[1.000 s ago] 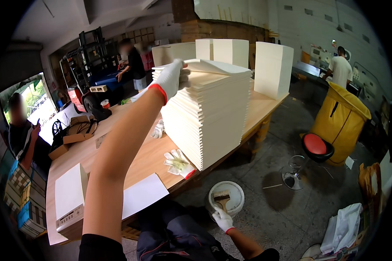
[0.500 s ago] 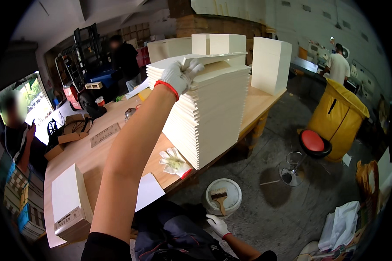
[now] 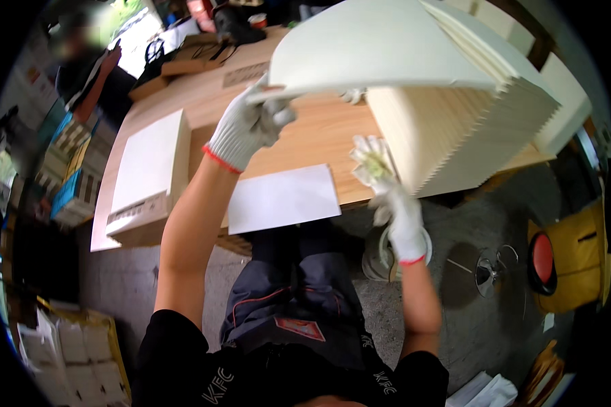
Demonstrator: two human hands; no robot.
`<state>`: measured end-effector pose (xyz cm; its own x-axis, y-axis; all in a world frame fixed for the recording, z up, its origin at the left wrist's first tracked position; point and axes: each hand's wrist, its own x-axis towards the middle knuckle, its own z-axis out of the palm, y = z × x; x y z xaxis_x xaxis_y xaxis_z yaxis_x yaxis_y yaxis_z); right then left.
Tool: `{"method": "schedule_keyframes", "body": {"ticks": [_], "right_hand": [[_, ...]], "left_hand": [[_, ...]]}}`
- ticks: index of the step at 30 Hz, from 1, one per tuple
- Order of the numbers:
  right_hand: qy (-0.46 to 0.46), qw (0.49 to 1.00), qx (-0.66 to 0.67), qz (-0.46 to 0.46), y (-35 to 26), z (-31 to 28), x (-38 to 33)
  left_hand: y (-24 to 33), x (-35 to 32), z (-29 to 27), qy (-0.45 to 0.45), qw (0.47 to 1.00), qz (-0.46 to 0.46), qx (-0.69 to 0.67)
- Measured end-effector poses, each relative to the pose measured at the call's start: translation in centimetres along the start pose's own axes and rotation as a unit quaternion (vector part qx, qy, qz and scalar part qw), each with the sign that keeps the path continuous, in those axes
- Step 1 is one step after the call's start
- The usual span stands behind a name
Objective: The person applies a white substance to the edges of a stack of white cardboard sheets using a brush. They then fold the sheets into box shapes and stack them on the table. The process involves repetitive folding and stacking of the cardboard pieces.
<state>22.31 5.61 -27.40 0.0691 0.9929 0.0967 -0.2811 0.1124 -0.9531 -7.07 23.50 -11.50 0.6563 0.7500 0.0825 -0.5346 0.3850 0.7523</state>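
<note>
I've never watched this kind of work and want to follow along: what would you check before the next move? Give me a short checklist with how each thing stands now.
1. Left hand has a grip on the raised white sheet: ok, it holds the near edge at its left end.
2. Right hand free: cannot tell; it is blurred, close to the loose glove, and contact is unclear.
3. Stack standing on the table: ok.
4. Table free of loose items: not ok; the loose glove lies beside the stack, and a flat white sheet lies by the front edge.
5. Contents of the bucket: cannot tell; the right hand hides much of the opening.
</note>
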Motion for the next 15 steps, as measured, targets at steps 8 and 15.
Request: {"method": "schedule_keyframes", "body": {"ticks": [8,15], "right_hand": [[-0.025,0.960,-0.117,0.251,-0.3,3.8,14.7],[0.002,0.839,-0.535,0.093,-0.3,7.8,15.9]], "left_hand": [[-3.7,-11.7,-13.3,0.291,0.946,-0.084,0.116],[-6.2,-11.7,-13.8,0.267,0.960,-0.061,0.057]]}}
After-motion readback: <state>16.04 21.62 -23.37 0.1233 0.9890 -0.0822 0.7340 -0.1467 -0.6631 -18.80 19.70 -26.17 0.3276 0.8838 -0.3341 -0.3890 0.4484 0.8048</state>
